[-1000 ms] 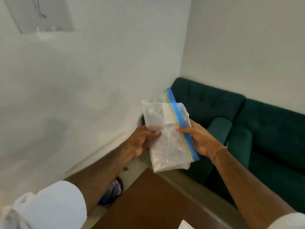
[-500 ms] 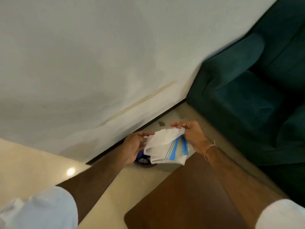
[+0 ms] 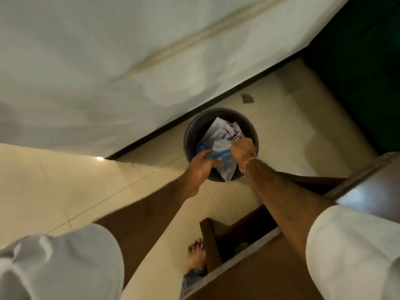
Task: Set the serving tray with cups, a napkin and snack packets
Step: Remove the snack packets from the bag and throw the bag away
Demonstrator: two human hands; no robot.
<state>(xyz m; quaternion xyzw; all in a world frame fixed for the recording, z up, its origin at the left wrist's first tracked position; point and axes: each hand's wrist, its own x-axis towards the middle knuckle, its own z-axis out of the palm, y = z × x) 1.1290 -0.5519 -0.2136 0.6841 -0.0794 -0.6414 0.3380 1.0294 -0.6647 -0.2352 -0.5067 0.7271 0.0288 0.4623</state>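
Now lowered over the bin [image 3: 188,135], both hands [image 3: 202,163] [image 3: 242,149] grip the crumpled bag [image 3: 226,169] inside its rim.

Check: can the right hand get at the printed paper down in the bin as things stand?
Probably yes. The right hand is over the open bin, beside the printed paper, nothing covering it. But both it and the left hand grip the blue-zip plastic bag, so it would have to let go first.

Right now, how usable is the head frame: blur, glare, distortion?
Head view: motion blur smears the wall stain and both hands around the plastic bag; a small glare spot on the floor tile; wide-angle bending along the baseboard; dim, warm light.
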